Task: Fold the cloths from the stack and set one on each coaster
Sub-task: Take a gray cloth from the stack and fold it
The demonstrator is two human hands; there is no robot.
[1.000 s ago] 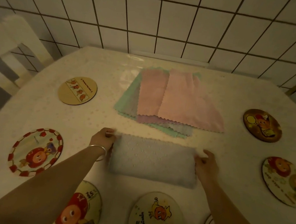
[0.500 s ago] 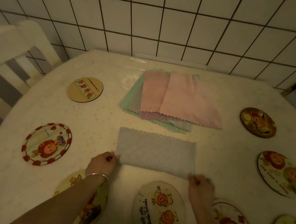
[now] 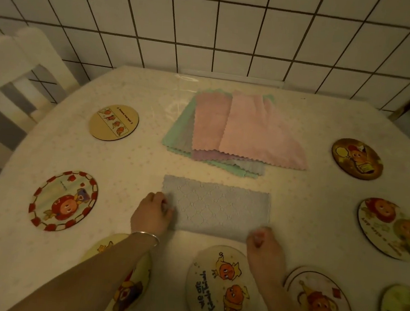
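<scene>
Grey cloth [image 3: 215,209] lies flat on the table [image 3: 294,204] as a long rectangle, between the cloth stack [image 3: 236,133] behind it and the near coaster with two orange figures [image 3: 221,287].

Left hand [image 3: 152,214]: forearm comes in from lower left, bangle [image 3: 146,236] at the wrist, knuckles up. Fingers curl down onto the cloth's left short edge, at its near corner, pinching it.

Right hand [image 3: 262,246]: forearm rises from the bottom edge, hand at the cloth's near right corner. Fingers are bunched, but blurred; cannot tell whether they hold the corner or only sit beside it.

Stack: pink cloths on top, green and grey edges showing beneath, fanned unevenly.

Round coasters ring the table, among them a red-bordered coaster [image 3: 63,200] at left and a tan coaster [image 3: 114,122] farther back; none has a cloth on it.
</scene>
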